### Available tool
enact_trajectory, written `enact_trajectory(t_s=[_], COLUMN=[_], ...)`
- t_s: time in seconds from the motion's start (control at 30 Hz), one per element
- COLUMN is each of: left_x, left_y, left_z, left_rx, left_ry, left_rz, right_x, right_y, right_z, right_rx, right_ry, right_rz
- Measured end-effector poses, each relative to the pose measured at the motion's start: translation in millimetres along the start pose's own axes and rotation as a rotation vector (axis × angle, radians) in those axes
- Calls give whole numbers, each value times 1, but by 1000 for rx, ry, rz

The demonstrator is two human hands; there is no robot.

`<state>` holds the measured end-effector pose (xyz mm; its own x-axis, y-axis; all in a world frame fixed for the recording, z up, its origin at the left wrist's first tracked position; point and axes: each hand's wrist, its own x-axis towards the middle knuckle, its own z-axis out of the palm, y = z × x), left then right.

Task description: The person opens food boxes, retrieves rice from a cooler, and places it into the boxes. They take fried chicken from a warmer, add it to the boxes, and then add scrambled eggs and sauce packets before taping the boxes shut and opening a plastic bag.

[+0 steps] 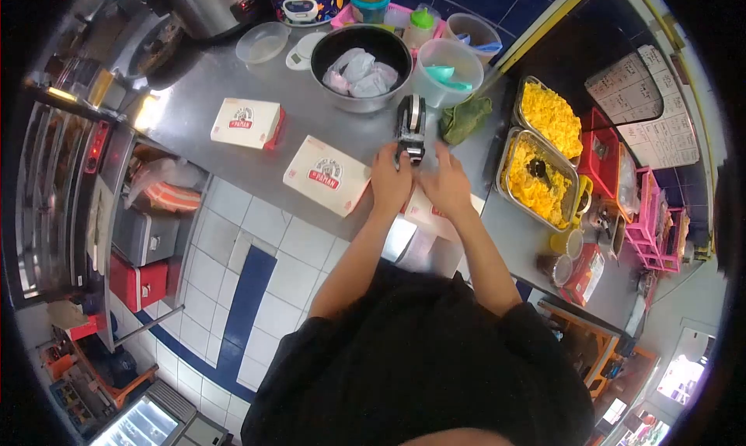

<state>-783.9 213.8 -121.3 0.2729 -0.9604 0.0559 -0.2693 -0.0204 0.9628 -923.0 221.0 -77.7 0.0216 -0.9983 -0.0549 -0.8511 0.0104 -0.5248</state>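
Note:
A black tape dispenser stands on the steel counter in front of the metal pot. My left hand is at its near end, fingers drawn together; whatever they pinch is too small to make out. Just to the right is my right hand, its fingers apart and pointing forward. A white printed box lies under and between my hands, partly covered by them. To the left, a larger printed box rests at the counter's edge, and another box sits farther left.
Behind the dispenser are a pot with plastic bags and a clear tub with a green scoop. Green leaves lie beside them. Two trays of yellow food stand right, near a red basket.

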Motion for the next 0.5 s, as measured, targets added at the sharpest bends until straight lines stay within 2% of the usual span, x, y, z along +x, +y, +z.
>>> enact_trajectory(t_s=[0.07,0.1,0.17,0.2,0.27,0.3,0.43,0.5], left_x=[15,25,43,48,60,70,80,80], left_y=[8,5,-11,-3,22,-7,13,8], left_z=[9,15,24,23,18,28,16,9], left_rx=[130,127,239,247,-187,-243,-243,-435], left_ry=[58,62,-192,-206,-385,-404,-445,-526], left_rz=[145,158,-178,-175,-731,-777,-845,-795], right_x=[-30,-42,-68,-70,-70,-70,-73,-78], right_y=[36,40,40,46,62,68,78,84], right_z=[-20,-31,-54,-54,-51,-50,-35,-35], right_rx=[-185,-186,-280,-270,-218,-207,-164,-156], right_ry=[-74,-61,-382,-379,-359,-357,-213,-115], right_rz=[-323,-328,-243,-230,-318,-324,-405,-450])
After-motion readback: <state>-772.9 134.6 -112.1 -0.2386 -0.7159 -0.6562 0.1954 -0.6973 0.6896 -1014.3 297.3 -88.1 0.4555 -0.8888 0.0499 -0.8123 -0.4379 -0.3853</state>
